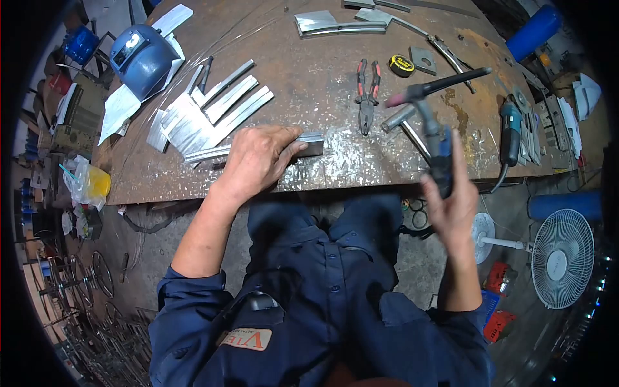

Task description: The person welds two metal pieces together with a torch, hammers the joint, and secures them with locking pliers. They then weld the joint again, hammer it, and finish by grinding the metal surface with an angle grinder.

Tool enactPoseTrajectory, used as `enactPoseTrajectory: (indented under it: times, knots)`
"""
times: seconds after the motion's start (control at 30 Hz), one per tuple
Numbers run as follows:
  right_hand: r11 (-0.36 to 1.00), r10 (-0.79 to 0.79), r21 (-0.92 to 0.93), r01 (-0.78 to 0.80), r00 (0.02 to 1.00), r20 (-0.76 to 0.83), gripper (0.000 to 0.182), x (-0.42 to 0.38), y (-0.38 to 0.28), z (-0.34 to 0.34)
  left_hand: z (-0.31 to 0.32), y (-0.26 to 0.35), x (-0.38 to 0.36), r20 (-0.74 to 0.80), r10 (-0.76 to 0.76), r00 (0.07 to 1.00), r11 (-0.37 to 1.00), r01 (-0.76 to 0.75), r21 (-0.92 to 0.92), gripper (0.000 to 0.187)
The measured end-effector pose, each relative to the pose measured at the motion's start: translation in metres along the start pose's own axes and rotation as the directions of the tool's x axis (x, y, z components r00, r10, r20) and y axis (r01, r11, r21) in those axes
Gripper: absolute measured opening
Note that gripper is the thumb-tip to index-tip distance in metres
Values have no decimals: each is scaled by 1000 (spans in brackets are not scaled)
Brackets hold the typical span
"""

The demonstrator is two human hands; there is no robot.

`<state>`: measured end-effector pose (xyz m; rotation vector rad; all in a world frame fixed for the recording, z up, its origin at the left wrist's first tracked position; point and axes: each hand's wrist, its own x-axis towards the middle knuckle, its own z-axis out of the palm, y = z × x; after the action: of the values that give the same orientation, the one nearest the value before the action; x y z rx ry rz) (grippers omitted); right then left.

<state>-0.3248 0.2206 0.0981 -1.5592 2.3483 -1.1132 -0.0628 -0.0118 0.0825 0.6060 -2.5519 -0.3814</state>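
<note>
My left hand [255, 158] is closed over a narrow metal bar [313, 146] near the front edge of the steel table [309, 84]. The bar's right end sticks out past my fingers, and a long strip shows on the other side. Raised at the right, my right hand [453, 209] grips a TIG welding torch [427, 119] by its handle. The torch has a pink nozzle and a long black back cap. Behind it on the table lies a hammer [400, 119]. Pliers [366, 106] with red and black handles rest between my two hands.
Flat metal strips [232, 103] and plates lie left, beside a blue welding helmet [143, 64]. A tape measure [402, 65], a plate with a hole [422, 59] and a long clamp-like tool [451, 58] are farther back. An angle grinder [510, 132] lies right; a fan [562, 258] stands below.
</note>
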Motion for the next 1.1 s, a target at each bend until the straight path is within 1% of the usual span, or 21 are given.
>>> enactPoseTrajectory:
  times: [0.03,0.07,0.1,0.13,0.17,0.23,0.27,0.37,0.43,0.47,0.5,0.53,0.57,0.6,0.67,0.7,0.77,0.9,0.97,1.07,1.1]
  knots:
    - [997,56,-56,-58,998,-37,84,9,10,-11,-1,1,0,11,-4,1000,1000,4,2,23]
    - [985,-6,-170,-11,995,-101,81,16,32,-21,-4,2,1,9,0,1000,1000,0,2,23]
    - [958,-74,-286,27,985,-156,79,22,59,-31,-8,3,1,89,-28,996,999,25,34,26]
    - [948,14,-311,-71,983,-182,77,27,85,-38,-12,5,1,165,-59,985,997,48,67,31]
    - [929,99,-331,-167,972,-211,75,33,109,-43,-16,4,0,160,-55,986,997,45,67,31]
    - [873,248,-365,-323,939,-237,74,48,137,-53,-26,-2,-6,123,118,985,977,-137,161,47]
    - [869,266,-359,-341,933,-242,73,55,162,-56,-36,-5,-12,259,43,965,979,-93,183,59]
    - [874,243,-370,-314,943,-227,75,66,207,-59,-48,-12,-18,367,-31,930,990,-21,137,64]
    - [853,284,-381,-356,930,-233,71,68,192,-49,-49,-14,-19,370,-3,929,991,-46,124,68]
    - [744,99,-604,-286,941,-324,69,67,176,-38,-49,-15,-18,381,11,925,994,-54,100,70]
    - [567,-103,-788,-240,929,-357,66,66,152,-27,-49,-15,-19,393,27,919,995,-62,75,71]
    - [676,69,-690,-260,954,-292,56,67,119,-15,-48,-16,-20,399,27,916,995,-64,79,71]
    - [817,-124,-576,-24,969,-216,47,64,125,5,-46,-15,-23,383,23,924,995,-58,79,71]
    - [886,-174,-455,87,973,-152,40,59,116,29,-46,-14,-26,368,22,929,995,-54,79,70]
    - [916,-134,-379,129,991,15,40,50,74,61,-45,-8,-28,348,34,937,997,-55,52,70]
    - [878,-189,-449,167,982,-6,33,50,62,73,-44,-5,-29,317,39,948,998,-50,24,69]
    - [851,-112,-516,96,994,1,24,63,83,90,-39,-4,-33,292,66,954,997,-72,10,66]
    - [908,-39,-417,41,999,14,17,79,67,78,-36,-4,-34,251,30,967,994,-56,97,67]
    - [983,35,-184,-7,988,150,17,84,34,59,-35,-5,-33,248,28,968,994,-54,98,67]
    - [953,-301,68,294,940,161,26,75,-31,37,-35,-5,-33,257,21,966,993,-49,104,68]
    - [882,-467,103,459,882,61,32,74,-39,42,-35,-5,-32,249,18,968,995,-43,94,68]
